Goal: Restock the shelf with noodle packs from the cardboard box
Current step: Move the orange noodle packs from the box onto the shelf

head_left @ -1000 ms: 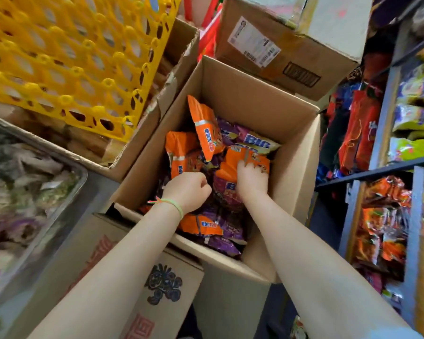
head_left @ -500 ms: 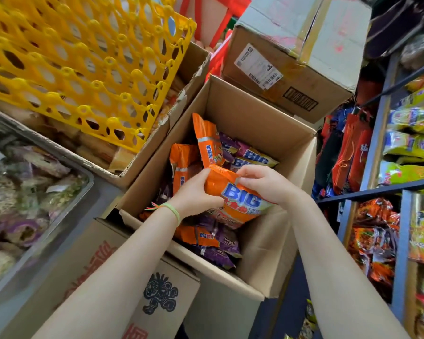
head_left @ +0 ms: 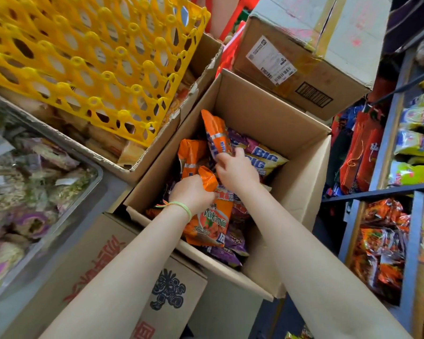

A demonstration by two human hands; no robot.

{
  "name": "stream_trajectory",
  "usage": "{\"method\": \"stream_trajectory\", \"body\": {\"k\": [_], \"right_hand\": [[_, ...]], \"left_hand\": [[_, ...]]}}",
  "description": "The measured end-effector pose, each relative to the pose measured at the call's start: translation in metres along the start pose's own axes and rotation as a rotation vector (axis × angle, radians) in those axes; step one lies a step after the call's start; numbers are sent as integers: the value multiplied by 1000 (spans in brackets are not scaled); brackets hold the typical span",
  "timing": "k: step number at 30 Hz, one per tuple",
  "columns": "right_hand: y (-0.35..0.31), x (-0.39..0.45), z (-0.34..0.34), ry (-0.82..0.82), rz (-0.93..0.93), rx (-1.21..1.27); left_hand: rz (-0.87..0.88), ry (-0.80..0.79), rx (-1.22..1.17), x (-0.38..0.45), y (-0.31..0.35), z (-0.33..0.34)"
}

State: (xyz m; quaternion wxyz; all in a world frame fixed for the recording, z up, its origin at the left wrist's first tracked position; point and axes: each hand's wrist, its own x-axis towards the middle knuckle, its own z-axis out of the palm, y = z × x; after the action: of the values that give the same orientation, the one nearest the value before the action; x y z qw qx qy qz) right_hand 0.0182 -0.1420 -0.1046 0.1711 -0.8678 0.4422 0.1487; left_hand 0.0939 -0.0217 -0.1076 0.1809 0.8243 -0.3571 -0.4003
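- An orange noodle pack (head_left: 212,216) is hanging in the cardboard box (head_left: 274,123), its long axis running from the far top, where it is crumpled, down toward the box's near wall, printed face up.
- A second orange pack (head_left: 216,133) is standing nearly upright deeper in the box, its top edge pointing toward the box's far wall.
- More orange and purple packs are lying jumbled in the box beneath these two, some showing "BIG" lettering.
- The box is sitting open among other cartons: a printed carton (head_left: 103,277) is butting against its near-left corner, a taped carton with a shipping label (head_left: 304,57) is lying past its far wall, and a yellow plastic crate (head_left: 83,52) is resting on a carton to its left.
- A metal tray (head_left: 59,241) of wrapped goods is lying further left of the box.
- The shelf (head_left: 382,192), with a blue-grey frame, is standing right of the box, carrying orange, yellow-green and red packs.
- The left hand (head_left: 191,194), a green band at its wrist, is gripping the crumpled top of the first pack, fingers curled round it.
- The right hand (head_left: 236,170) is reaching further into the box, its fingers pinching the lower edge of the upright pack.
- Both forearms are stretching forward and down into the box.
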Motion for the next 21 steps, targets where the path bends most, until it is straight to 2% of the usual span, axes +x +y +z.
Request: {"method": "stream_trajectory", "body": {"k": [7, 11, 13, 16, 21], "right_hand": [[36, 0, -6, 326, 241, 273], [30, -6, -22, 368, 349, 521], [32, -11, -32, 394, 334, 503], [42, -31, -54, 519, 316, 488], [61, -87, -103, 621, 248, 608]], "left_hand": [[-43, -15, -6, 5, 2, 3], [-38, 2, -73, 5, 1, 2], [-23, 15, -104, 4, 1, 1], [12, 38, -142, -1, 4, 0], [125, 115, -324, -15, 16, -4]]}}
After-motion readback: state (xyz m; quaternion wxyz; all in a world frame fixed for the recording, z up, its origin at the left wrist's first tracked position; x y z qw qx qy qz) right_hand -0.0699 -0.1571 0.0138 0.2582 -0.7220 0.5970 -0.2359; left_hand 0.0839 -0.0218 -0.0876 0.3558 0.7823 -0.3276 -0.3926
